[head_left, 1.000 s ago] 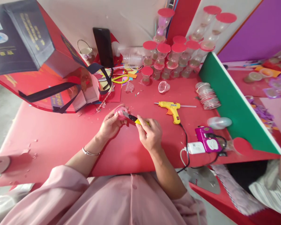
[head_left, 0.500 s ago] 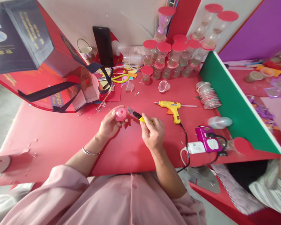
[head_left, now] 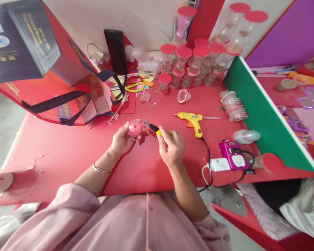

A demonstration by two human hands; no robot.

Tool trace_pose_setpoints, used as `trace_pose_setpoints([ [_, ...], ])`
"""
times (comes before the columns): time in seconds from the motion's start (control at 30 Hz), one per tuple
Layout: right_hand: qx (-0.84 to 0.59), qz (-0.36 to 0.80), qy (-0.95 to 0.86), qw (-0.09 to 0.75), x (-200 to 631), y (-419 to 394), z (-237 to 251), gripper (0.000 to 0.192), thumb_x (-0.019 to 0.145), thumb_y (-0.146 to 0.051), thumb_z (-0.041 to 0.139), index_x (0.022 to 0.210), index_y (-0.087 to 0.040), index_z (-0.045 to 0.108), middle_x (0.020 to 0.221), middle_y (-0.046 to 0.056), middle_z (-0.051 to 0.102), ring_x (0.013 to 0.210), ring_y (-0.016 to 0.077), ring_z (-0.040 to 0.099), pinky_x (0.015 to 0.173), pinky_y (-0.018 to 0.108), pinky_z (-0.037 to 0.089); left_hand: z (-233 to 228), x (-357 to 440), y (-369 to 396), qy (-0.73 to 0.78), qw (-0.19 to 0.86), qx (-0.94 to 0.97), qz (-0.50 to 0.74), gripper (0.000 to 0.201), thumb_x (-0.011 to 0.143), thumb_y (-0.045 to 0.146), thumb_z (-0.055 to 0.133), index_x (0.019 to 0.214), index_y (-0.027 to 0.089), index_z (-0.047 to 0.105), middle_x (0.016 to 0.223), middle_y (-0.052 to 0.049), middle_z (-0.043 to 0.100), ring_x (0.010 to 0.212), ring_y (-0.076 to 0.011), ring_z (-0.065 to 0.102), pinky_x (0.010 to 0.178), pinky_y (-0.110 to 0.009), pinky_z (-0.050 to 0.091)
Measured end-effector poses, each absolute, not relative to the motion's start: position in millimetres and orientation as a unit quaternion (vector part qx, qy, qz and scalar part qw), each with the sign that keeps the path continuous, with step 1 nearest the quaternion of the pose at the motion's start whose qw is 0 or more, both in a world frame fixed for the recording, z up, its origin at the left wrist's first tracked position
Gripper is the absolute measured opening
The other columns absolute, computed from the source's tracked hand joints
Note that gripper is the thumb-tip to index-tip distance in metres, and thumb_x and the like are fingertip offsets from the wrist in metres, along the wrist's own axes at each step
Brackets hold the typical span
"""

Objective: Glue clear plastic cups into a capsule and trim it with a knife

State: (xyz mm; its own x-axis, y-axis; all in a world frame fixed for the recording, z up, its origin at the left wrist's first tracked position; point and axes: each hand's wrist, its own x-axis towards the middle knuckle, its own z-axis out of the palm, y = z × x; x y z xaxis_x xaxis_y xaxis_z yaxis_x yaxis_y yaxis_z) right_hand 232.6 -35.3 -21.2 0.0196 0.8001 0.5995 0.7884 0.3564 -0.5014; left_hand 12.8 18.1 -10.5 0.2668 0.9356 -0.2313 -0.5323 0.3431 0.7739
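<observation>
My left hand point(head_left: 122, 140) grips a small clear plastic cup with a pink round bottom point(head_left: 134, 128), turned toward me above the red table point(head_left: 68, 153). My right hand point(head_left: 172, 148) holds a yellow and black utility knife point(head_left: 155, 128). Its blade tip points left and sits just right of the cup, slightly apart from it. Both hands hover near the middle of the table.
A yellow glue gun point(head_left: 192, 121) lies to the right, its cord running to a pink charger point(head_left: 231, 154). Red-capped hourglass cups point(head_left: 188, 62) cluster at the back. A red bag point(head_left: 42, 69), scissors point(head_left: 132, 85), a stack of clear lids point(head_left: 232, 106) and a green board point(head_left: 261, 111) surround the work spot. Another person's sleeve point(head_left: 300, 212) shows at lower right.
The knife blade has come off the cup and drawn back to the right. My left hand has turned the cup so its pink round bottom faces me.
</observation>
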Motion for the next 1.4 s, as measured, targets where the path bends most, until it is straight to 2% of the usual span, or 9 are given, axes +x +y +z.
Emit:
trace_pose_setpoints([
  [0.23,-0.549,0.01,-0.729,0.408,230,-36,-21,0.037,0.108,-0.035,0.062,0.144,-0.031,0.072,0.103,0.007,0.076,0.094,0.0201,0.067,0.089,0.035,0.051,-7,16,17,0.368,0.726,0.302,0.496,0.054,0.09,0.057,0.076,0.122,0.013,0.073,0.087,-0.007,0.078,0.06,-0.0159,0.069,0.05,-0.027,0.058],
  [0.37,-0.587,-0.027,-0.679,0.439,230,-33,-22,0.043,0.108,-0.032,0.062,0.151,-0.031,0.066,0.1,0.008,0.077,0.089,0.0208,0.067,0.086,0.034,0.052,-7,19,15,0.384,0.648,0.374,0.541,0.049,0.09,0.048,0.081,0.126,0.017,0.071,0.084,-0.004,0.074,0.054,-0.0118,0.06,0.047,-0.024,0.051],
  [0.5,-0.59,-0.035,-0.672,0.447,231,-34,-20,0.047,0.109,-0.031,0.061,0.155,-0.029,0.061,0.099,0.008,0.077,0.088,0.0213,0.068,0.083,0.033,0.053,-14,15,17,0.452,0.474,0.413,0.633,0.051,0.082,0.03,0.093,0.128,0.031,0.072,0.117,-0.003,0.071,0.09,-0.0121,0.068,0.073,-0.021,0.059],
  [0.6,-0.597,-0.029,-0.662,0.452,231,-35,-20,0.046,0.111,-0.031,0.056,0.157,-0.025,0.058,0.103,0.01,0.078,0.092,0.0213,0.071,0.086,0.032,0.055,-19,11,18,0.483,0.412,0.419,0.649,0.05,0.083,0.032,0.092,0.129,0.037,0.071,0.134,-0.002,0.065,0.115,-0.0174,0.064,0.09,-0.026,0.061],
  [0.7,-0.609,-0.023,-0.65,0.455,231,-34,-22,0.044,0.112,-0.03,0.053,0.156,-0.022,0.058,0.106,0.012,0.078,0.096,0.021,0.072,0.088,0.031,0.056,-18,9,17,0.51,0.376,0.472,0.614,0.048,0.084,0.035,0.09,0.129,0.034,0.072,0.138,-0.005,0.062,0.125,-0.0232,0.06,0.103,-0.035,0.059],
  [0.87,-0.637,-0.018,-0.644,0.423,233,-32,-25,0.044,0.112,-0.023,0.043,0.153,-0.017,0.059,0.115,0.017,0.073,0.107,0.0246,0.069,0.094,0.038,0.058,-13,12,16,0.537,0.223,0.582,0.569,0.049,0.079,0.026,0.091,0.126,0.027,0.078,0.131,-0.01,0.064,0.135,-0.0313,0.055,0.129,-0.051,0.036],
  [1.1,-0.646,-0.053,-0.653,0.393,237,-34,-18,0.035,0.113,-0.029,0.05,0.139,-0.018,0.071,0.116,0.012,0.078,0.103,0.0209,0.072,0.091,0.031,0.054,-13,8,4,0.563,0.064,0.698,0.438,0.042,0.093,0.031,0.076,0.133,0.023,0.07,0.132,-0.013,0.068,0.121,-0.027,0.068,0.111,-0.044,0.053],
  [1.23,-0.685,-0.075,-0.646,0.328,239,-34,-21,0.034,0.112,-0.032,0.051,0.136,-0.021,0.073,0.108,0.011,0.082,0.093,0.0223,0.069,0.083,0.034,0.047,-17,0,-14,0.548,0.041,0.77,0.325,0.042,0.095,0.033,0.073,0.136,0.023,0.067,0.13,-0.014,0.072,0.117,-0.0291,0.071,0.105,-0.046,0.055],
  [1.4,-0.708,-0.056,-0.641,0.291,239,-33,-22,0.035,0.112,-0.031,0.052,0.138,-0.024,0.074,0.103,0.011,0.08,0.093,0.0246,0.064,0.079,0.036,0.04,-16,-3,-18,0.561,-0.013,0.735,0.379,0.047,0.096,0.034,0.073,0.141,0.022,0.064,0.133,-0.016,0.072,0.123,-0.0304,0.069,0.109,-0.049,0.053],
])
